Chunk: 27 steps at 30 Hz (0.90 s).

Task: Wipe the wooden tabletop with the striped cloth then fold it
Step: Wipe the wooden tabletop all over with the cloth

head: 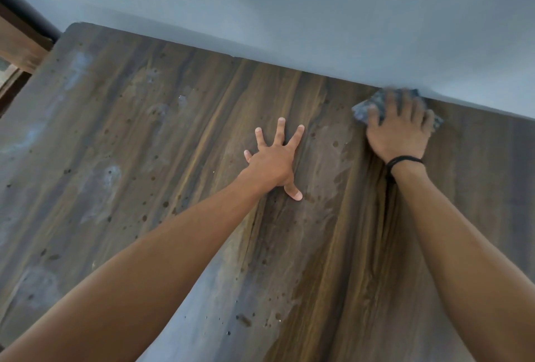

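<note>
The wooden tabletop (144, 176) fills most of the head view, dark brown with streaky grain, dusty pale patches and many small dark spots. My right hand (401, 133) presses down on the striped cloth (365, 109), a bluish-grey bunched cloth at the table's far edge against the wall; the hand and cloth are blurred by motion. A black band circles that wrist. My left hand (273, 160) lies flat on the table's middle with its fingers spread wide, holding nothing.
A pale blue-grey wall (318, 8) runs along the table's far edge. At the far left, brown wooden furniture and a dark bar (23, 23) stand beside the table's rounded corner. Pale dusty smears mark the left half of the tabletop.
</note>
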Tool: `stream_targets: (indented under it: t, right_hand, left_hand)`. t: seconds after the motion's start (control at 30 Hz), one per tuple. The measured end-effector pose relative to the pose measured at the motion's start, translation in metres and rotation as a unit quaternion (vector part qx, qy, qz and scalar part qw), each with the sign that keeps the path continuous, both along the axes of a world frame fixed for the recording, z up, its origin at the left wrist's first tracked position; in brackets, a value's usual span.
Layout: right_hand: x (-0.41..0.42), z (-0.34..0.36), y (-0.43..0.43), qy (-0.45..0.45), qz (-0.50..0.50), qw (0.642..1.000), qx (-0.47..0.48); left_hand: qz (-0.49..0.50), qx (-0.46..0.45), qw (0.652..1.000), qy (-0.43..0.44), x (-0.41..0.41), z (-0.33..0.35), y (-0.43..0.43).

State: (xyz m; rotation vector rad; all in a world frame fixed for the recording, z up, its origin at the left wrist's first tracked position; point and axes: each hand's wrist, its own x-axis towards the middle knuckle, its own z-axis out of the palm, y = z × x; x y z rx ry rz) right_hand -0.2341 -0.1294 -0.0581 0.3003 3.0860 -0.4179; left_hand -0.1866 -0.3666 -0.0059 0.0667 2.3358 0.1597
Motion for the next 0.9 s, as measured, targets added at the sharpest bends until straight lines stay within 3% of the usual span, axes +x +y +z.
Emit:
stream_targets:
  t: [0.1,0.23,0.33,0.4,0.5,0.53,0.63,0.67,0.77,0.87,0.9]
  right_hand:
    - [0.004,-0.002,0.000,-0.004,0.110,0.994,0.027]
    - [0.006,-0.001,0.038,0.023,-0.138,0.990,-0.001]
    - [0.000,0.000,0.018,0.001,-0.198,0.980,-0.012]
    - [-0.006,-0.002,-0.013,-0.001,-0.129,0.992,-0.005]
    - [-0.006,-0.007,-0.033,0.001,0.106,0.994,0.017]
    - [-0.009,-0.005,-0.026,-0.005,0.129,0.991,0.019]
    - [-0.016,0.002,-0.012,-0.018,0.005,1.000,-0.012]
    - [-0.012,0.000,-0.018,-0.018,0.013,1.000,0.002]
    - [0.006,-0.007,-0.026,0.005,0.161,0.986,0.030]
    - [0.003,-0.001,-0.014,-0.007,0.016,1.000,-0.014]
    - [0.007,-0.001,-0.019,-0.006,0.013,1.000,-0.007]
  left_hand:
    - [-0.003,0.005,1.000,0.004,-0.001,0.001,-0.001]
    - [-0.008,0.000,1.000,0.003,0.000,0.000,0.000]
    - [-0.002,-0.002,1.000,0.006,-0.001,-0.001,0.000]
    - [0.001,0.005,1.000,0.005,-0.002,-0.002,0.000]
    - [-0.005,0.001,1.000,0.009,0.000,-0.001,0.001]
    - [-0.006,0.000,1.000,0.009,0.001,0.000,0.001]
    - [-0.007,0.001,1.000,0.013,0.001,0.000,-0.002]
    - [-0.008,0.001,1.000,0.013,0.000,-0.001,-0.001]
    - [-0.011,0.002,1.000,0.016,0.001,0.000,-0.001]
    - [-0.007,0.006,1.000,0.015,0.000,0.000,-0.002]
    - [-0.006,0.006,1.000,0.015,0.000,-0.001,-0.002]
